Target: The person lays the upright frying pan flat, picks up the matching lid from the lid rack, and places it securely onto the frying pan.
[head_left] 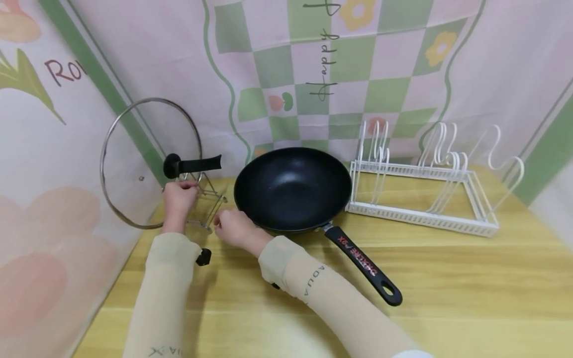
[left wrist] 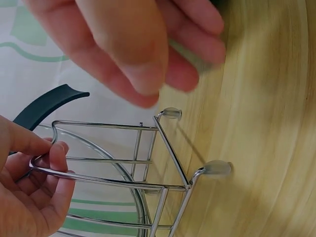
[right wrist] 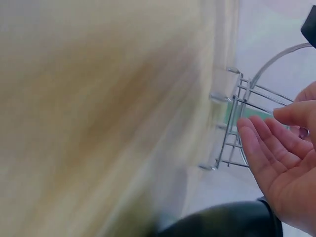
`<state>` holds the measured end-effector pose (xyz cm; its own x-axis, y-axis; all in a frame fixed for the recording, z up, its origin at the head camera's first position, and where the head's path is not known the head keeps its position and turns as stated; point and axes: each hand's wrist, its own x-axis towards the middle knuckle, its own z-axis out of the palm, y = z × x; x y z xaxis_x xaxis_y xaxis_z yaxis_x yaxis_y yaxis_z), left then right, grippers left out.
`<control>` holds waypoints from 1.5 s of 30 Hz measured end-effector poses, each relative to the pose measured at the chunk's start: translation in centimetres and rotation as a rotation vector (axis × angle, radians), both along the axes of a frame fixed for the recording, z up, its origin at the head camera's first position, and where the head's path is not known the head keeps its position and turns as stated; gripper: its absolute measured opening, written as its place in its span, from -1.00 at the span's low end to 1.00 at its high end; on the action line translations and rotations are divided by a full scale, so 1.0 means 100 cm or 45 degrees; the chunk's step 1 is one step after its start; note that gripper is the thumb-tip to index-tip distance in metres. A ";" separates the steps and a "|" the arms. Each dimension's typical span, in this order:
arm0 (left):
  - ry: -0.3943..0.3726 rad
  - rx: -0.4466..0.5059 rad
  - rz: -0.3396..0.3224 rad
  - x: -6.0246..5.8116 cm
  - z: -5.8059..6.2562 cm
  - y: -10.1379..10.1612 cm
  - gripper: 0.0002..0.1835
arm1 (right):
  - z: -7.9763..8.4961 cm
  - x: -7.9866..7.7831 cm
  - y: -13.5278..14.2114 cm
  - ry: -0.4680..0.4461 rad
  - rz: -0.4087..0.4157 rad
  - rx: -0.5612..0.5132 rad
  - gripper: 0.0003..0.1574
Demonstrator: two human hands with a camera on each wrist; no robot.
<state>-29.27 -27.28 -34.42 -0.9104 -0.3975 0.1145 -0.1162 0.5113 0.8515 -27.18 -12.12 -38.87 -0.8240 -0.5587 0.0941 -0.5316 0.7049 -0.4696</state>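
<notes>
My left hand (head_left: 180,196) pinches the upper wire of a small chrome lid rack (head_left: 210,206). In the left wrist view, the left fingers (left wrist: 57,195) curl round the rack's bent top. A glass pot lid (head_left: 104,164) with a steel rim and black handle (head_left: 199,164) stands upright at the rack, behind this hand. To the right of the rack my right hand (head_left: 235,227) hovers with loosely bent fingers and holds nothing. The right wrist view shows its palm (right wrist: 286,182) facing up, thumb apart. A black wok (head_left: 293,191) sits just beyond the right hand.
The wok's long handle (head_left: 364,266) points toward the front right. A white pan rack (head_left: 421,219) with upright wire dividers stands at the back right. Everything rests on a wood-grain table (head_left: 447,298), with patterned cloth walls (head_left: 277,54) behind and at the sides.
</notes>
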 end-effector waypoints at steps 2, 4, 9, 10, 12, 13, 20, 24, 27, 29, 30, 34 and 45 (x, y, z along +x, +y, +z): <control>0.007 0.002 0.006 0.001 -0.002 -0.002 -0.67 | -0.004 0.001 -0.006 0.014 -0.002 0.003 -0.74; 0.016 -0.006 0.017 0.003 -0.004 -0.005 -0.67 | -0.008 0.003 -0.011 0.017 0.007 0.003 -0.75; 0.024 -0.031 0.036 0.006 -0.006 -0.008 -0.68 | -0.014 0.006 -0.022 -0.055 0.057 -0.017 -0.64; 0.022 -0.037 0.035 0.006 -0.007 -0.009 -0.68 | -0.016 0.006 -0.024 -0.076 0.060 -0.021 -0.60; 0.017 -0.048 0.034 0.006 -0.006 -0.008 -0.68 | -0.018 0.004 -0.027 -0.104 0.062 -0.031 -0.52; 0.011 -0.049 0.035 0.006 -0.006 -0.008 -0.67 | -0.020 0.003 -0.028 -0.117 0.061 -0.033 -0.49; -0.014 -0.074 0.052 0.002 -0.006 -0.006 -0.65 | -0.029 -0.005 -0.036 -0.153 0.082 -0.052 -0.41; 0.017 -0.187 0.047 -0.001 -0.005 -0.003 -0.66 | -0.032 -0.008 -0.040 -0.152 0.081 -0.066 -0.39; 0.046 -0.272 0.056 -0.003 -0.005 -0.001 -0.66 | -0.033 -0.010 -0.040 -0.183 0.085 -0.105 -0.36; 0.054 -0.288 0.059 -0.004 -0.005 0.001 -0.66 | -0.032 -0.012 -0.040 -0.198 0.090 -0.130 -0.34; 0.055 -0.292 0.058 -0.005 -0.005 0.002 -0.65 | -0.031 -0.013 -0.040 -0.208 0.093 -0.145 -0.33; 0.049 -0.291 0.056 -0.006 -0.006 0.006 -0.65 | -0.031 -0.016 -0.040 -0.211 0.125 -0.182 -0.26; 0.054 -0.259 0.060 -0.007 -0.008 0.006 -0.68 | -0.031 -0.023 -0.040 -0.268 0.161 -0.203 -0.27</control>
